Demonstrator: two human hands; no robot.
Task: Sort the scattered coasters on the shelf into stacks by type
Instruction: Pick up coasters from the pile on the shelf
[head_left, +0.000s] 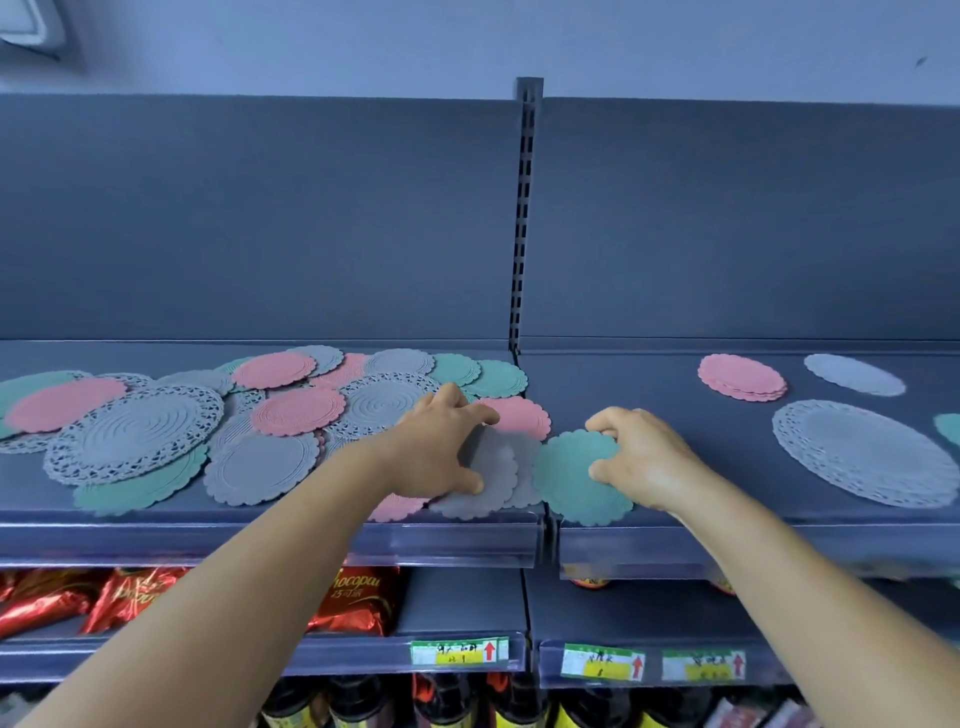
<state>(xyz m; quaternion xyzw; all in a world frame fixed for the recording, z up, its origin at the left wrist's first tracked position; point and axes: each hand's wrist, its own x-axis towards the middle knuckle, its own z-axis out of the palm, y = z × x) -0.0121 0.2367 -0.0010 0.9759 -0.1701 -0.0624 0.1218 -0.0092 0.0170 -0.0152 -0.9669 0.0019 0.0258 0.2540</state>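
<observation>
A heap of pink, green and grey scalloped coasters (291, 410) covers the left half of the blue shelf (727, 499), with large grey lace mats (137, 431) among them. My left hand (441, 447) grips a small grey coaster (493, 478) at the heap's right end, thumb under its front edge. My right hand (639, 457) pinches a green coaster (566, 478) lying across the gap between the shelf halves. On the right half lie a pink stack (740, 376), a small grey coaster (854, 374), a large grey lace mat (857, 452) and a green edge (948, 426).
A slotted upright (523, 218) divides the shelf's back panel. The shelf below holds red snack bags (358, 603) and price labels (460, 652). Dark bottles (457, 706) stand on the lowest level.
</observation>
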